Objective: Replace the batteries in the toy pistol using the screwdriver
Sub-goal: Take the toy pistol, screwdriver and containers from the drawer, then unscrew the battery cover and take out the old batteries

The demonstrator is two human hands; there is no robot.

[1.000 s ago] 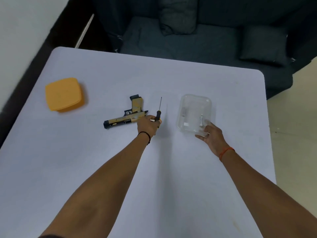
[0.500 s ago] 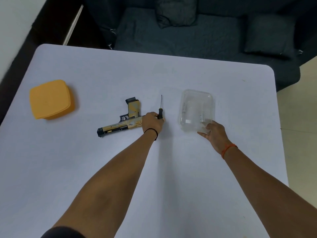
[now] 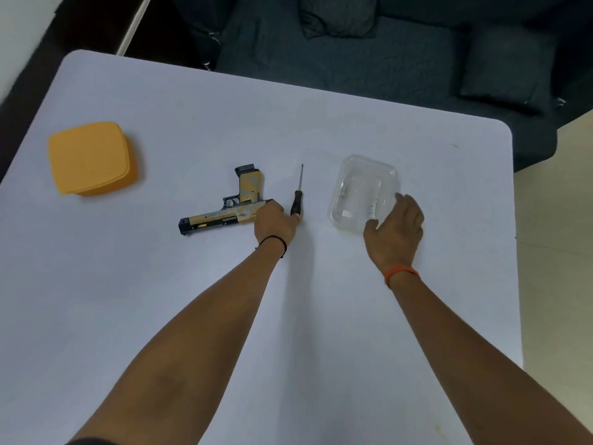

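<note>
The tan and black toy pistol (image 3: 224, 213) lies flat on the white table (image 3: 192, 316), muzzle to the left, grip pointing away from me. Just right of it lies the black-handled screwdriver (image 3: 297, 197), its tip pointing away. My left hand (image 3: 276, 223) sits between them, covering the pistol's rear end, with my thumb tip against the butt of the screwdriver handle. Its fingers are hidden under the back of the hand. My right hand (image 3: 396, 229) grips the near right corner of a clear plastic container (image 3: 359, 187) that holds small pale items.
An orange lid or box (image 3: 90, 157) lies at the table's left side. A dark sofa with cushions (image 3: 385, 59) stands beyond the far edge. The table's right edge borders pale floor (image 3: 558, 220).
The screwdriver went from held tilted in my left hand to lying on the table. My left hand shifted slightly left onto the pistol's rear. My right hand closed further round the container's corner.
</note>
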